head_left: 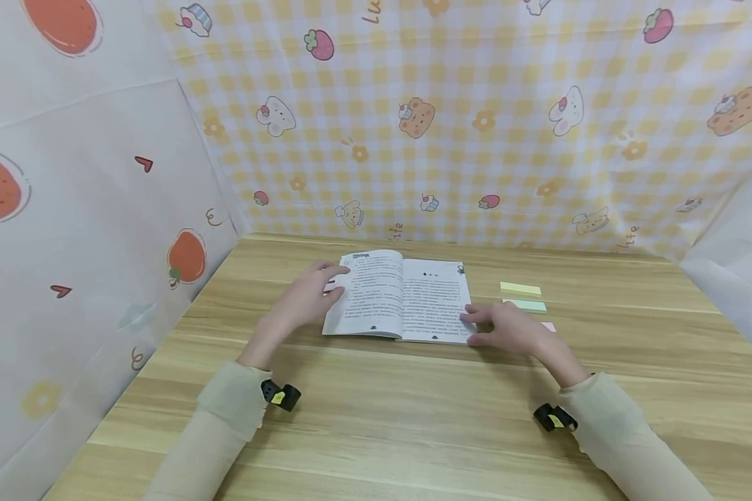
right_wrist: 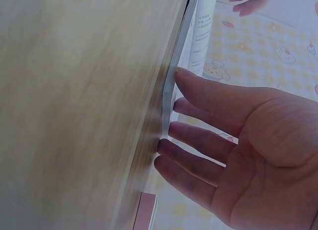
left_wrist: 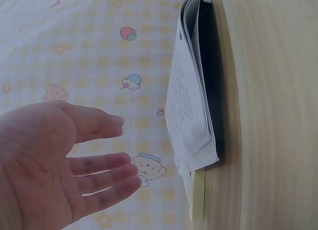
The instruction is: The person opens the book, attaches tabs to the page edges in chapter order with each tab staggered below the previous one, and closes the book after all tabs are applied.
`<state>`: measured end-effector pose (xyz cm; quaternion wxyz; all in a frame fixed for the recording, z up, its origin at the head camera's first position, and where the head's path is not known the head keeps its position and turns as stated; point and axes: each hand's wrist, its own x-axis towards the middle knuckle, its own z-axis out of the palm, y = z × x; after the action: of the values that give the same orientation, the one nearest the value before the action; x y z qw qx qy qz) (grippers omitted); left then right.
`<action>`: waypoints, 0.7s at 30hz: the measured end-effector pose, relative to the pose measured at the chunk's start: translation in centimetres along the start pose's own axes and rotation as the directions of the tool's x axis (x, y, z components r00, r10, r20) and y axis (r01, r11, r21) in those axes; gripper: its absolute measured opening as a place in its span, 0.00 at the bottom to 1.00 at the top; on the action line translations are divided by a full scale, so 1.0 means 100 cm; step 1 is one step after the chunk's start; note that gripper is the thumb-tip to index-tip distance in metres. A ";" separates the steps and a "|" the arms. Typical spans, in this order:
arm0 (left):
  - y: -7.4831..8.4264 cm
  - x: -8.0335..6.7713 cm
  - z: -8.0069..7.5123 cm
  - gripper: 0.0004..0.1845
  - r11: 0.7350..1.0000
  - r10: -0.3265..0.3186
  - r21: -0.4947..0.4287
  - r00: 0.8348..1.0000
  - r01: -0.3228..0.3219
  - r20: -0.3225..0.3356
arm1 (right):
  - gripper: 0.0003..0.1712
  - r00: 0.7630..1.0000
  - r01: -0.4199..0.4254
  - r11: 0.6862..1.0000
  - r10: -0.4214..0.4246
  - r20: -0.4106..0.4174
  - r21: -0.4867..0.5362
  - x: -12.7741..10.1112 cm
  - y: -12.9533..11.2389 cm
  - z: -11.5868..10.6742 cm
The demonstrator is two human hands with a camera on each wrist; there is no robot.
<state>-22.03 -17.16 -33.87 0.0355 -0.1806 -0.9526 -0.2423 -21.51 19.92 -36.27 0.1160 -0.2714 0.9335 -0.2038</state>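
Note:
An open book (head_left: 435, 303) with printed pages lies flat on the table, its left page (head_left: 372, 296) bulging up near the spine. My left hand (head_left: 303, 299) hovers beside the left page. In the left wrist view, a gap separates that hand (left_wrist: 59, 165) from the book (left_wrist: 186, 101), and its fingers are loosely extended. At the book's right edge is my right hand (head_left: 507, 328). The right wrist view shows this hand (right_wrist: 238, 140) with thumb and fingertips against the book's edge (right_wrist: 171, 86), fingers fairly straight.
To the book's right lie a yellow sticky-note strip (head_left: 520, 289), a green one (head_left: 529, 305) and a pink one (head_left: 549, 326) partly behind my right hand. A pale yellow block (left_wrist: 198, 195) juts out past the book's left side. A patterned cloth (head_left: 376, 139) hangs behind the table (head_left: 376, 417).

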 end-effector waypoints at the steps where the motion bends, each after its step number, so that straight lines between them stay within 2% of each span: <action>1: -0.001 0.000 -0.001 0.22 1.000 -0.006 -0.007 1.000 0.006 -0.006 | 0.28 1.000 -0.001 1.000 0.001 0.000 -0.002 0.000 0.000 0.000; 7: -0.008 0.000 -0.006 0.21 0.999 -0.039 -0.023 0.999 0.039 -0.025 | 0.29 1.000 -0.007 1.000 0.007 0.000 -0.002 0.001 -0.001 0.000; 15: -0.019 0.000 -0.008 0.22 0.997 -0.070 -0.044 0.997 0.069 -0.019 | 0.28 1.000 0.007 1.000 -0.007 -0.003 -0.011 0.001 -0.003 0.000; 21: -0.026 0.001 -0.007 0.21 0.996 -0.073 -0.053 0.997 0.071 -0.026 | 0.28 1.000 0.001 1.000 -0.001 -0.006 -0.010 0.000 -0.003 0.000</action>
<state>-23.03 -19.61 -34.37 0.0354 -0.1434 -0.9512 -0.2708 -21.39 19.68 -36.10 0.1117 -0.2719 0.9346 -0.2001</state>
